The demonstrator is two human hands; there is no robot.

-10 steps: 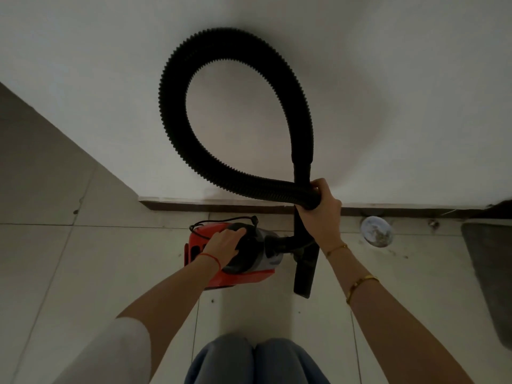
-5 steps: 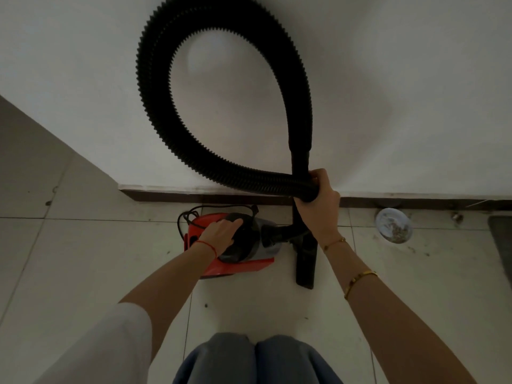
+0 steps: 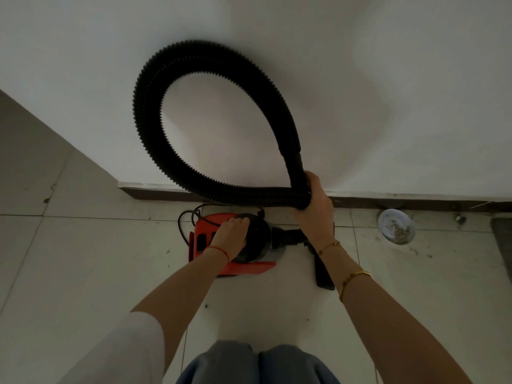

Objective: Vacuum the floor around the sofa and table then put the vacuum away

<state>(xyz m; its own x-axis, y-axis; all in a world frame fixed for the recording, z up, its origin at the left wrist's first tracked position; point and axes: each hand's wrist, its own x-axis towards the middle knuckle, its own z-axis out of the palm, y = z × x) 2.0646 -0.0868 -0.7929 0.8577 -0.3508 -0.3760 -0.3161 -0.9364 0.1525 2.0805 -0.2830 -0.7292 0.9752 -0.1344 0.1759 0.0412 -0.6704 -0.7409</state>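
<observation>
A small red and black vacuum (image 3: 210,236) sits on the tiled floor close to the white wall. My left hand (image 3: 231,236) grips the black top of its body. Its black ribbed hose (image 3: 155,128) curls in a big loop up against the wall. My right hand (image 3: 315,202) holds the loop where the hose crosses its rigid end tube. The black nozzle (image 3: 322,274) hangs below my right wrist, its tip near the floor. A black power cord (image 3: 184,220) loops behind the vacuum.
A dark skirting board (image 3: 155,193) runs along the wall's foot. A round floor drain cover (image 3: 396,228) with debris lies to the right. A dark mat edge (image 3: 502,239) shows at the far right. My knees (image 3: 257,364) are at the bottom.
The hose loop has dropped lower and become rounder against the wall. My right hand has stayed on the crossing point. My left hand remains on the vacuum body.
</observation>
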